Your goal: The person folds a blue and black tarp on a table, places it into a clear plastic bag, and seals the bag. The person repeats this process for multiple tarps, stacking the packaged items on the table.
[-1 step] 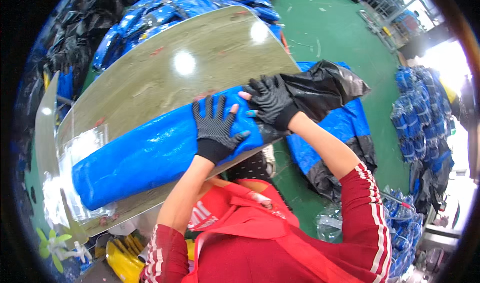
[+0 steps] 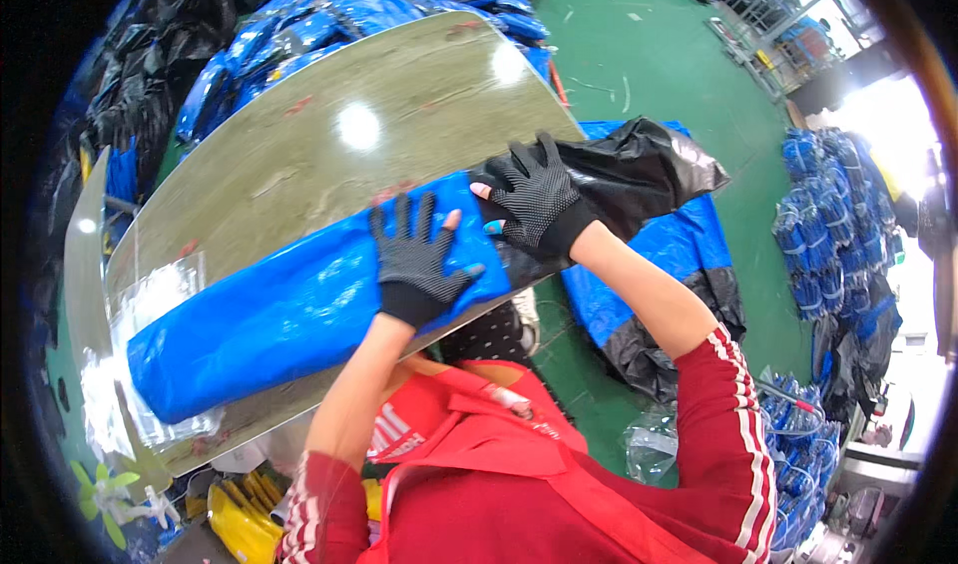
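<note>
A long folded sheet of glossy blue plastic [image 2: 269, 314] lies slantwise across the table, and its right part is black plastic [image 2: 639, 180] that runs past the table's edge. My left hand [image 2: 417, 260], in a dark dotted glove with bare thumb tip, lies flat on the blue part with its fingers spread. Close by on the right, my right hand [image 2: 534, 200], gloved alike, presses flat where blue meets black, fingers stretched out. A small turquoise patch shows near its thumb. Neither hand grips anything.
The glossy table [image 2: 299, 175] has a clear plastic bag [image 2: 160, 294] at its left end. Blue wrapped bundles [image 2: 309, 15] are heaped beyond it. Another blue-and-black sheet [image 2: 654, 275] hangs at the right. Blue bundles [image 2: 823, 225] are stacked farther right on the green floor [image 2: 629, 65].
The whole view has shifted slightly left. Both hands stay flat on the sheet in nearly the same places; the right hand's fingers have moved slightly.
</note>
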`<act>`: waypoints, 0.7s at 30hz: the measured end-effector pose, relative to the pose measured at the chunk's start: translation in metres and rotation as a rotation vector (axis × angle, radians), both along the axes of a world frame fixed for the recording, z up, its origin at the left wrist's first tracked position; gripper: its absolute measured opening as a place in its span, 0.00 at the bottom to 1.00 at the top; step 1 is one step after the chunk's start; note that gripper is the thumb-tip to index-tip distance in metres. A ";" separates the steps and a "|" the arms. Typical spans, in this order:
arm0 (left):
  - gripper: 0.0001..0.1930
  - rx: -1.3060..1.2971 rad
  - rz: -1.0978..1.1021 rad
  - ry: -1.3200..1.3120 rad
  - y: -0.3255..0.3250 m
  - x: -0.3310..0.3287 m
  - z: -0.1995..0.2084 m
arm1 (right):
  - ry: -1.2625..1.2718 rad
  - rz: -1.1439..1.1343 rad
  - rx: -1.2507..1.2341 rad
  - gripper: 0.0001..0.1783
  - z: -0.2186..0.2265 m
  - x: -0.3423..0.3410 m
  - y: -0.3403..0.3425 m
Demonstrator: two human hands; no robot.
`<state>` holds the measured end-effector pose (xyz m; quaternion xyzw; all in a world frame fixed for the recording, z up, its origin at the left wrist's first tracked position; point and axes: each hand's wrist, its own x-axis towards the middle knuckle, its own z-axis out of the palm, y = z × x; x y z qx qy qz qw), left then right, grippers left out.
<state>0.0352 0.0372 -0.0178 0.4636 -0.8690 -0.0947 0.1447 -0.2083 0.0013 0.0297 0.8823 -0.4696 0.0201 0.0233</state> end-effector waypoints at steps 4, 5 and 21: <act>0.41 -0.066 0.035 -0.090 0.005 -0.013 -0.038 | 0.002 -0.408 -0.068 0.22 -0.002 -0.096 -0.010; 0.41 -0.059 0.022 -0.111 0.004 -0.007 -0.040 | 0.199 -0.472 -0.211 0.22 -0.015 -0.109 -0.012; 0.62 -0.011 -0.198 -0.080 -0.028 -0.049 -0.037 | -1.093 -0.748 -0.238 0.33 -0.124 -0.125 0.099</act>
